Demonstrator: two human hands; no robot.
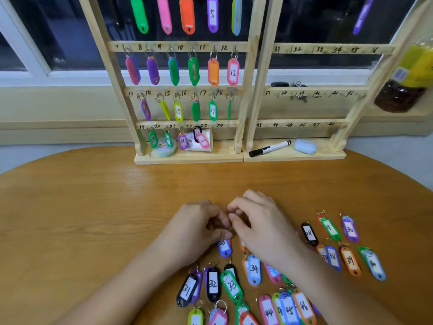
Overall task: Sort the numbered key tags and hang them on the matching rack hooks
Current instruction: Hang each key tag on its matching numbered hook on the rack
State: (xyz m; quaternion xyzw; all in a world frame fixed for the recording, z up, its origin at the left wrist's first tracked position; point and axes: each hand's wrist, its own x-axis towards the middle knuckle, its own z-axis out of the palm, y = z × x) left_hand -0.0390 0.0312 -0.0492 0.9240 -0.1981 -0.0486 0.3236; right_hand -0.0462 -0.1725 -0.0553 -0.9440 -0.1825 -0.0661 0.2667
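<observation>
Two-handed over the wooden table (70,207): pinching the top of blue tag 25 (224,248) with the left hand (199,224), crowding its ring with the curled right hand (260,224), hold there impossible to tell. Just above loose tag 32 (212,283) and tag 33 (231,286), well short of the wooden rack (251,66).

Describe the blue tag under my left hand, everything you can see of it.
The blue tag looks plastic and oval, with a white label reading 25. It lies on or just above the wooden table. Its far end is hidden under the curled fingers of the left hand, which seem to pinch it.
</observation>
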